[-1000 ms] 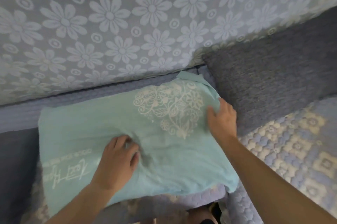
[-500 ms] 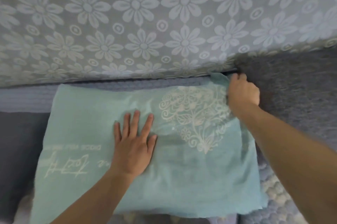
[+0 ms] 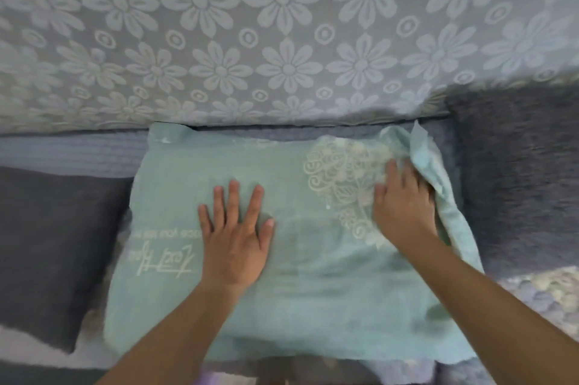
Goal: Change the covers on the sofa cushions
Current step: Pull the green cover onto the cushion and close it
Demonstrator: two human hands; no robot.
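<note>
Head view: a teal cushion cover [image 3: 313, 275] lies flat on the sofa seat [image 3: 62, 152], its long axis running left to right, its far edge against the flowered backrest [image 3: 282, 39]. Its printed writing reads upside down to me. My left hand [image 3: 235, 237] presses flat on its middle, fingers straight and spread. My right hand [image 3: 404, 206] rests on its right end beside a raised fold; blur hides whether the fingers grip it. Grey cushions [image 3: 517, 181] sit on either side.
</note>
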